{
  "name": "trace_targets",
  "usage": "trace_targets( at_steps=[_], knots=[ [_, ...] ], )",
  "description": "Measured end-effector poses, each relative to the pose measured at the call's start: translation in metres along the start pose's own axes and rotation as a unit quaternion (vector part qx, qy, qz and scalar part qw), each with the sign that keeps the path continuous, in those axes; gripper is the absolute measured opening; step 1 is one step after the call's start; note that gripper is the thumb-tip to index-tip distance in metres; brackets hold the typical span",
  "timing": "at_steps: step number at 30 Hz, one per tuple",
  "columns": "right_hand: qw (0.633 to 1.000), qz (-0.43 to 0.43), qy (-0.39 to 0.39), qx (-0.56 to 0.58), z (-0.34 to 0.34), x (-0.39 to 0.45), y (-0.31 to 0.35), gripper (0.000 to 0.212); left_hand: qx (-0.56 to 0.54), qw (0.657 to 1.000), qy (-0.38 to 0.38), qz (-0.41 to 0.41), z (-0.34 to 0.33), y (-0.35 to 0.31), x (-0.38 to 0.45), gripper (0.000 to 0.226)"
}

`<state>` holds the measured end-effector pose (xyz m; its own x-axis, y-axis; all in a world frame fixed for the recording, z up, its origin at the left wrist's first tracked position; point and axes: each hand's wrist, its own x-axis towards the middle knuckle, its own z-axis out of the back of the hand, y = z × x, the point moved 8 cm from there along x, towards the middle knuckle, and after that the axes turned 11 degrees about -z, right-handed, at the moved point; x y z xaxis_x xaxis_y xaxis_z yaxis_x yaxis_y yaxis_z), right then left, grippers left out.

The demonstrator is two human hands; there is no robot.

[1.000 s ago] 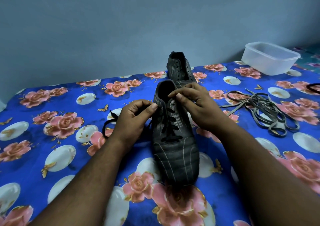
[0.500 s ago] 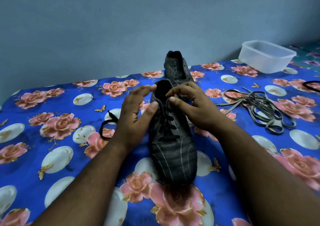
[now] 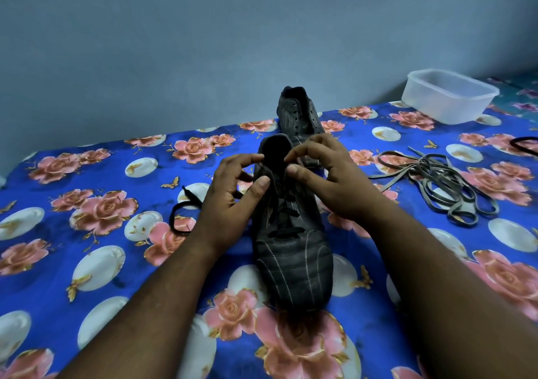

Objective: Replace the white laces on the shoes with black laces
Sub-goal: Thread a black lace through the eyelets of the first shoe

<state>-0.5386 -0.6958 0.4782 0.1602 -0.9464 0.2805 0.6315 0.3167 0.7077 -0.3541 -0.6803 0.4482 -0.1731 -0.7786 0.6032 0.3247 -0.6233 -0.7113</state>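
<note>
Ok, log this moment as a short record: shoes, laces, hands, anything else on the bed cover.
near shoe: dark, toe toward the camera, partly laced with the black lace
far shoe: behind it, eyelets bare
loose lace end: black, on the cover left of the near shoe
old laces: pale pile on the right
left hand: at the near shoe's collar
right hand: at the collar, opposite side
plastic tub: far right
bed cover: blue, floral

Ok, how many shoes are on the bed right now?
2. The near shoe lies between both hands, partly laced in black; the far shoe stands behind it toward the wall, unlaced.
</note>
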Motion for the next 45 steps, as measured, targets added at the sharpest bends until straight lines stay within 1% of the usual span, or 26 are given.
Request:
trace_targets(
  at_steps=[3, 5, 9, 11, 17, 21, 23, 24, 26, 27, 29, 31, 34, 36, 38, 39, 41, 43, 45],
  knots=[
    [0.99, 0.067, -0.03, -0.118, -0.001, -0.008, 0.018, 0.031, -0.048, 0.998, -0.015, 0.041, 0.005, 0.012, -0.001, 0.012],
    [0.984, 0.092, -0.035, -0.15, -0.003, -0.011, 0.028, 0.031, -0.059, 0.997, -0.004, 0.05, 0.005, 0.016, -0.002, 0.005],
    [0.973, 0.082, -0.052, -0.211, -0.004, -0.011, 0.032, 0.028, -0.042, 0.998, -0.009, 0.037, 0.005, 0.018, -0.002, 0.003],
    [0.97, 0.07, -0.056, -0.224, -0.003, -0.009, 0.031, 0.029, -0.039, 0.999, -0.01, 0.033, 0.004, 0.017, -0.001, 0.001],
    [0.972, 0.061, -0.039, -0.225, -0.01, -0.006, 0.035, 0.029, 0.024, 0.999, -0.007, -0.026, 0.007, 0.005, 0.001, 0.014],
    [0.981, 0.05, -0.034, -0.186, -0.012, -0.002, 0.031, 0.023, 0.07, 0.995, -0.024, -0.065, 0.012, -0.003, 0.001, 0.004],
    [0.981, 0.046, -0.036, -0.186, -0.014, -0.001, 0.028, 0.018, 0.049, 0.997, -0.033, -0.043, 0.013, 0.0, 0.001, 0.004],
    [0.98, 0.046, -0.037, -0.19, -0.015, 0.0, 0.027, 0.019, 0.017, 0.999, -0.032, -0.016, 0.011, 0.005, 0.0, 0.007],
    [0.977, 0.054, -0.036, -0.201, -0.017, -0.001, 0.027, 0.027, -0.066, 0.996, -0.024, 0.05, 0.006, 0.014, -0.001, 0.021],
    [0.975, 0.06, -0.035, -0.21, -0.017, -0.002, 0.027, 0.03, -0.09, 0.993, -0.017, 0.071, 0.004, 0.017, -0.001, 0.03],
    [0.971, 0.068, -0.032, -0.228, -0.017, -0.003, 0.027, 0.035, -0.095, 0.992, 0.003, 0.078, 0.002, 0.018, 0.0, 0.041],
    [0.97, 0.071, -0.025, -0.231, -0.016, -0.004, 0.027, 0.035, -0.084, 0.994, 0.011, 0.072, 0.0, 0.016, 0.001, 0.036],
    [0.973, 0.076, -0.019, -0.216, -0.016, -0.003, 0.028, 0.031, -0.095, 0.993, -0.002, 0.073, 0.0, 0.014, 0.0, 0.026],
    [0.98, 0.066, -0.018, -0.187, -0.017, -0.002, 0.029, 0.025, -0.099, 0.992, -0.013, 0.074, 0.002, 0.015, 0.0, 0.021],
    [0.986, 0.047, -0.02, -0.162, -0.018, 0.0, 0.027, 0.017, -0.113, 0.99, -0.023, 0.078, 0.005, 0.017, 0.0, 0.009],
    [0.987, 0.039, -0.021, -0.155, -0.019, 0.001, 0.026, 0.015, -0.125, 0.989, -0.025, 0.079, 0.005, 0.017, 0.0, 0.006],
    [0.989, 0.031, -0.021, -0.146, -0.021, 0.002, 0.025, 0.014, -0.155, 0.984, -0.031, 0.086, 0.004, 0.018, -0.001, 0.013],
    [0.99, 0.035, -0.025, -0.138, -0.021, 0.003, 0.025, 0.013, -0.185, 0.977, -0.036, 0.102, 0.002, 0.02, -0.002, 0.012],
    [0.99, 0.038, -0.027, -0.133, -0.02, 0.002, 0.025, 0.018, -0.206, 0.972, -0.032, 0.113, -0.002, 0.019, -0.002, 0.011]
  ],
)
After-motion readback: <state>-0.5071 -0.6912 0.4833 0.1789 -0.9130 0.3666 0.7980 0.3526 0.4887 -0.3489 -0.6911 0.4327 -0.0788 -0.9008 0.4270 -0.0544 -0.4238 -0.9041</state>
